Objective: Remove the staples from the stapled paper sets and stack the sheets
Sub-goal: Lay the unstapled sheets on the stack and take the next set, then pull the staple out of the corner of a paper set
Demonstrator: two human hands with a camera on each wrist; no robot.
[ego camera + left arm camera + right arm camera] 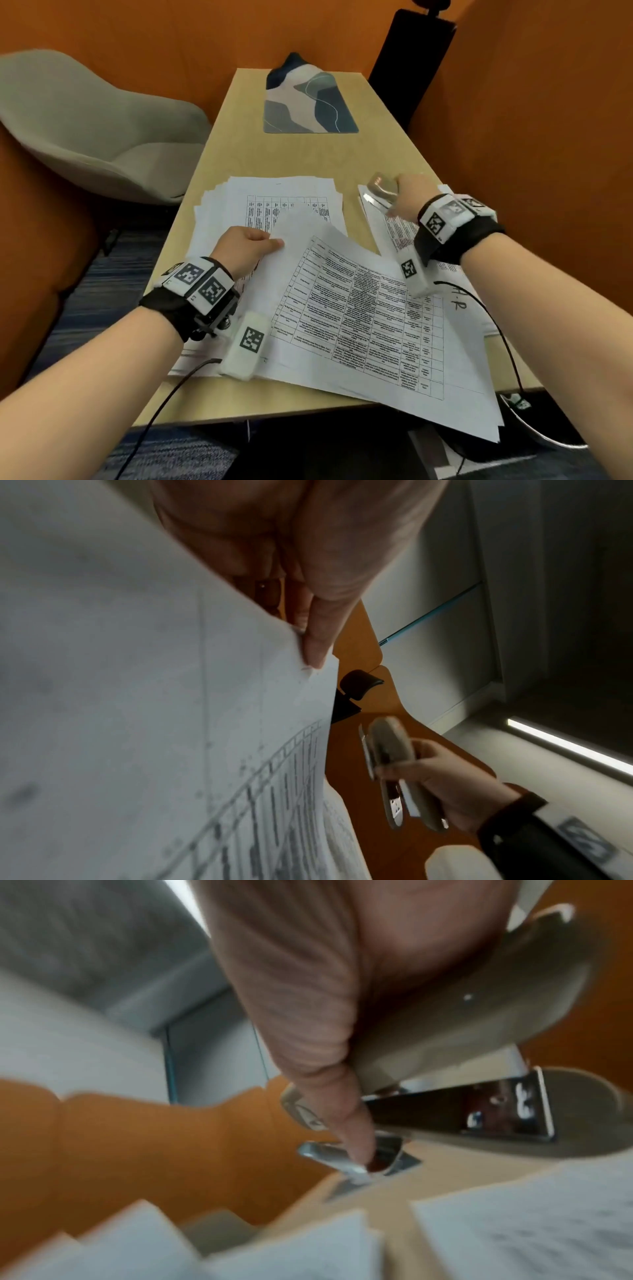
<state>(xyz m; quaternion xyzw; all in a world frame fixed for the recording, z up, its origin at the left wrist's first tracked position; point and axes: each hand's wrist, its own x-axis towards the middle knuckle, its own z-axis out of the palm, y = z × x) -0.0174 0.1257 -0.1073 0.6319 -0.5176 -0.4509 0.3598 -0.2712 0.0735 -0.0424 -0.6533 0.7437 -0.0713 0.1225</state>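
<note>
Head view. I logged the left hand (pixel 245 248) at the near-left of the wooden table (pixel 308 154), thumb and fingers pinching the upper corner of a printed paper set (pixel 359 308); that corner was lifted while the rest of the set lay across the table's near edge and overhung it. Behind the hand lay a loose stack of sheets (pixel 270 195), fanned at its edges. I noted the right hand (pixel 406 200) further back on the right, fingers curled round a beige-and-chrome stapler (pixel 380 192), held over another pile of papers (pixel 387 226) by the right edge. At the far end lay a patterned mat (pixel 308 102). A grey chair (pixel 85 126) stood left of the table, orange walls all round.

Left wrist view. I recorded the thumb pressed on the corner of the paper set (pixel 154 696), the printed table showing through from the far side. Beyond it the right hand (pixel 441 785) gripped the stapler (pixel 394 772), apart from the sheets.

Right wrist view, blurred. I saw the right hand (pixel 308 988) closed round the stapler (pixel 462 1042), one finger lying along its chrome underside. Blurred white sheets (pixel 531 1218) lay on the table below.
</note>
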